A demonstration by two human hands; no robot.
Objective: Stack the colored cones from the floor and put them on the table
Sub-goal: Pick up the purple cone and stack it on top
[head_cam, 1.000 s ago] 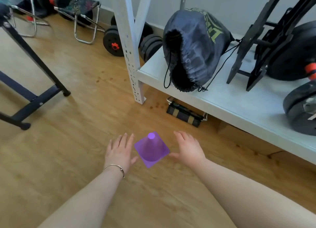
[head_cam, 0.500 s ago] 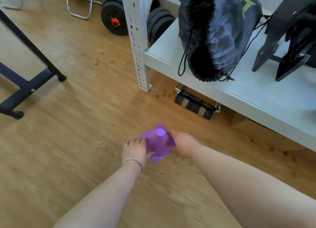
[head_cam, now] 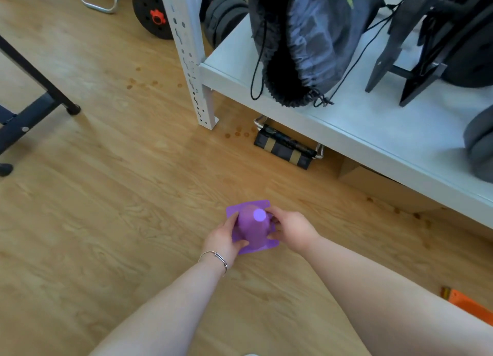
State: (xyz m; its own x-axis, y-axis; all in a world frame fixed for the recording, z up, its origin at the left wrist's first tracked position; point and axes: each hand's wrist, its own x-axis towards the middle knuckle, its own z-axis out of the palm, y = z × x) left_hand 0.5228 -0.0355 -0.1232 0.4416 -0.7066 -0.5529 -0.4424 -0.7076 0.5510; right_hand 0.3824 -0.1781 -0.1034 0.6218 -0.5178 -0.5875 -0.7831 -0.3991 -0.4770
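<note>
**Both hands closed on a purple cone above the floor**

While the person bends over the light wooden plank floor [head_cam: 112, 222], both bare hands clasp a translucent purple plastic cone with a square base [head_cam: 252, 226]. The left hand [head_cam: 225, 238], with a thin silver bracelet [head_cam: 214, 258] at the wrist, wraps the cone's left flank, thumb lying across the base. The right hand [head_cam: 292, 229] presses the opposite flank, fingers curled against the cone wall. The cone points up toward the viewer, its rounded tip pale; whether the base rests on the boards or is lifted clear cannot be told.

Beyond the hands stands a white metal shelf [head_cam: 333, 120] on a perforated upright post. On it lies a dark grey drawstring bag [head_cam: 306, 40] with its mouth facing forward. At the lower right edge, a flat orange piece [head_cam: 469, 306] lies on the floor, cut off by the frame, well apart from the purple cone.
</note>
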